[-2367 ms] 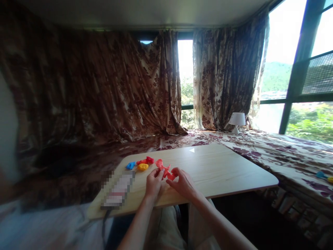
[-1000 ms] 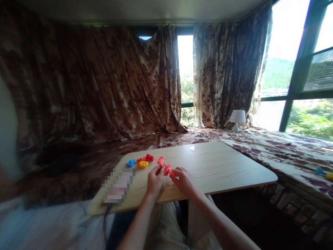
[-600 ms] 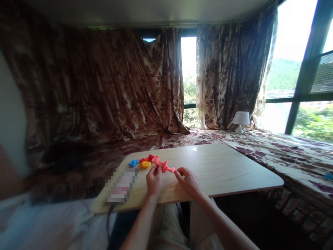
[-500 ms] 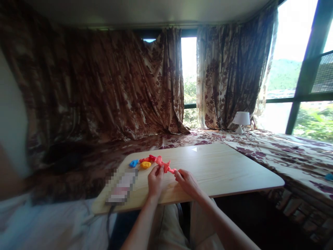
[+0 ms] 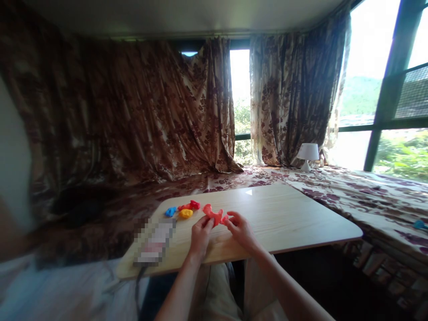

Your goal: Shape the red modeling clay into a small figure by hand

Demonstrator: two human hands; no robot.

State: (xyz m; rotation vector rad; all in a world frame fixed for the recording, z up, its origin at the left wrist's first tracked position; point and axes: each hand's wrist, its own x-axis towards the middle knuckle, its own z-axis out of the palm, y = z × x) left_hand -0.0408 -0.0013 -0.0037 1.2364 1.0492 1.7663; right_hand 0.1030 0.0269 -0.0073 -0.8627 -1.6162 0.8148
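Observation:
A soft, crumpled coral-pink piece point(image 5: 213, 216), perhaps modelling clay, is held between both hands above the near part of the table. My left hand point(image 5: 201, 235) pinches its middle between thumb and fingers. At its right end, my right hand point(image 5: 242, 231) grips a narrow portion with thumb and index finger. Just beyond the left hand lie a yellow lump point(image 5: 186, 214), a blue lump point(image 5: 170, 211) and a red lump point(image 5: 194, 205) of similar crumpled look. The exact material cannot be made out.
The pale wooden table point(image 5: 284, 223) has rounded corners. On its left lies a blurred-out flat object point(image 5: 155, 243) with a cable point(image 5: 137, 290). Behind stands a white lamp point(image 5: 308, 152) on a floral-covered ledge point(image 5: 274, 176). My legs are under the table.
The pink piece is now more bent and spread, with its left end hanging apart from the red lump. My right hand has turned slightly and its index finger is raised. The view has shifted slightly.

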